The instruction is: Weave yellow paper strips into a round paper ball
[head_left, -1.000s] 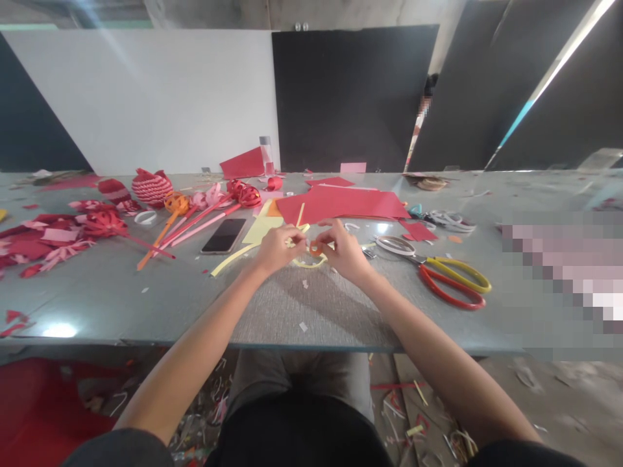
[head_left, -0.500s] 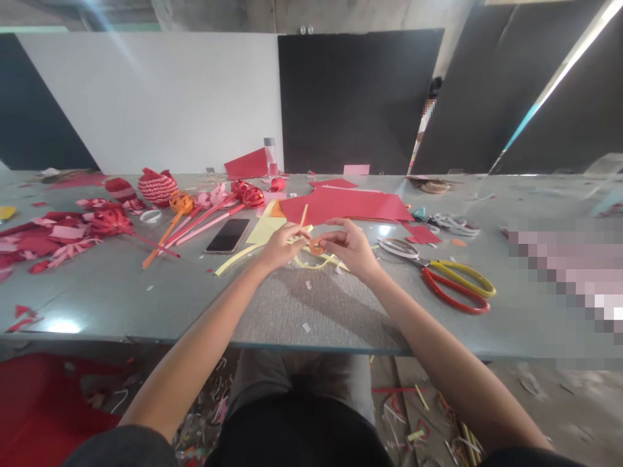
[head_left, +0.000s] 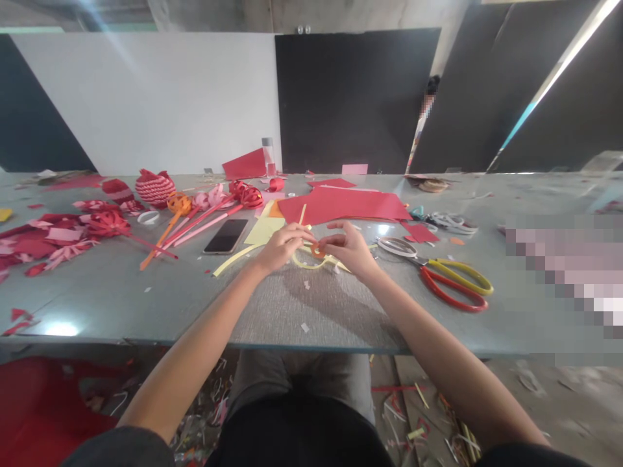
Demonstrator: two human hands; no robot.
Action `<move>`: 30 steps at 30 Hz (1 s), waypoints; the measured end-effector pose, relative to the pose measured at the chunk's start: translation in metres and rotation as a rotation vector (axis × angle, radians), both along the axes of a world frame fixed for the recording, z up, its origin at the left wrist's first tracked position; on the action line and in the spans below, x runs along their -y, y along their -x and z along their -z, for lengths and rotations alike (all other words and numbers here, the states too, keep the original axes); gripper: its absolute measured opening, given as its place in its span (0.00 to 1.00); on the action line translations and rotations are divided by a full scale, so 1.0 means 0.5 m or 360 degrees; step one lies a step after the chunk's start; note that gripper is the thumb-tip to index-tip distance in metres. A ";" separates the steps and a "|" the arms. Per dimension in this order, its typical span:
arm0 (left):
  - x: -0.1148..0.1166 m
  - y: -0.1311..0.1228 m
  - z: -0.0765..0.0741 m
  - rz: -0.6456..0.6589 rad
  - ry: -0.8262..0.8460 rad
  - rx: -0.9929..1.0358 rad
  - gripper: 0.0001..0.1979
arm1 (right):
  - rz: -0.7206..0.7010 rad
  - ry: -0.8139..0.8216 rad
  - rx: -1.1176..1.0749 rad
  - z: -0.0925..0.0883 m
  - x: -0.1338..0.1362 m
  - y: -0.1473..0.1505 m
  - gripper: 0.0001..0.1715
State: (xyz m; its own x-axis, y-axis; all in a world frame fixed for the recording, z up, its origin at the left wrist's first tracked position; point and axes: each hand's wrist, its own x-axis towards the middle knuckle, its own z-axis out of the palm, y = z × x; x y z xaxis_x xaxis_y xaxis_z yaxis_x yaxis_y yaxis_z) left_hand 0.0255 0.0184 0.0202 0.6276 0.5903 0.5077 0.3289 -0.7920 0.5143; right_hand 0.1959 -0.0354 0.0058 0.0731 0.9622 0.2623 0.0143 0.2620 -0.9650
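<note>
My left hand (head_left: 282,249) has its fingers closed in a pinch on thin yellow paper strips (head_left: 234,261), which fan out around it. One strip sticks up behind the fingertips, and another curls below in a loop. A small curled orange paper strip (head_left: 317,250) sits between the two hands. The thumb and index finger of my right hand (head_left: 353,251) pinch it from the right, while the other fingers are raised. My left fingertips reach its upper left edge; the exact contact is hidden.
Right of my hands lie scissors (head_left: 455,285) with red and yellow handles. Red paper sheets (head_left: 341,205) are behind, yellow paper (head_left: 263,231) and a phone (head_left: 226,236) to the left. Paper flowers (head_left: 181,205) on sticks lie farther left. A clear bottle (head_left: 268,159) stands at the back.
My left fingers have closed in over the strips and shifted slightly right, toward the orange strip. My right hand keeps its pinch, and the view has moved slightly.
</note>
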 end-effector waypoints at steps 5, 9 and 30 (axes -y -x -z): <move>0.005 0.005 0.007 -0.0120 -0.0800 -0.0306 0.16 | 0.0103 0.0198 -0.0039 -0.008 0.003 -0.002 0.20; 0.009 0.007 0.008 -0.0142 -0.1148 -0.0551 0.16 | 0.0121 0.0222 -0.0069 -0.006 0.001 -0.006 0.20; 0.022 -0.026 -0.001 -0.0146 0.0522 0.0540 0.10 | 0.0045 -0.0155 -0.0262 -0.008 -0.006 -0.010 0.21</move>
